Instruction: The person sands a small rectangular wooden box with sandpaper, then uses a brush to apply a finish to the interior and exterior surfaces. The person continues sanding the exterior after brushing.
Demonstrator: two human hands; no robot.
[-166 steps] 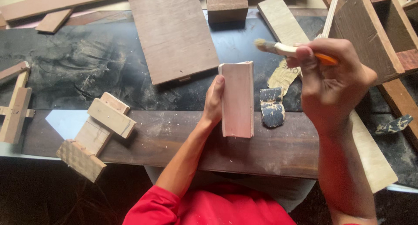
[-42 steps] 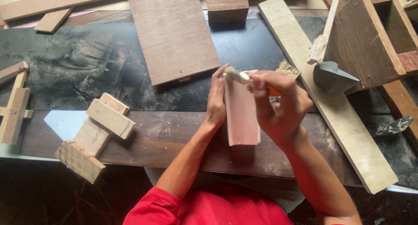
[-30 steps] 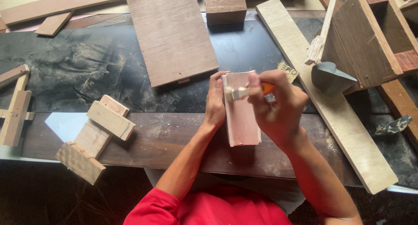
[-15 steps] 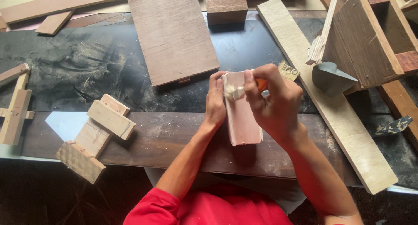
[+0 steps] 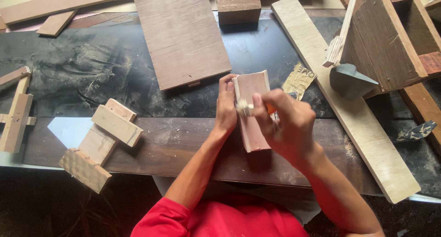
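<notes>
You are steadying a small pinkish wooden block [image 5: 251, 115] on a dark, smooth plank [image 5: 183, 145] that runs along the near edge of the bench. The block is a narrow rectangle with a pale rim along its far and right edges, and its broad face looks matte and evenly coloured. Your left hand [image 5: 226, 106] lies flat against the block's left side, fingers straight and close together, thumb tucked at the far corner. Your right hand [image 5: 287, 124] is curled tight around a small brush [image 5: 248, 108]; its whitish bristle tip touches the block's face near the far end, and a bit of orange handle shows between your fingers.

Far of the block, a flat brown board [image 5: 181, 35] with fine grain rests on the black, dusty bench top [image 5: 78, 72], sprinkled with sawdust. A thick reddish-brown chunk of wood [image 5: 238, 5] sits further back. To the right, a long pale plank [image 5: 342, 94] runs diagonally from far to near, rough and light in tone, and a crumpled scrap of yellowish sandpaper [image 5: 298, 80] lies just beside the block. A dark grey wedge-shaped piece [image 5: 348, 81] sits on the plank under a wooden box frame [image 5: 390, 39]. On the left near side, a stack of pale offcuts [image 5: 98, 143] lies crossed and tilted.
</notes>
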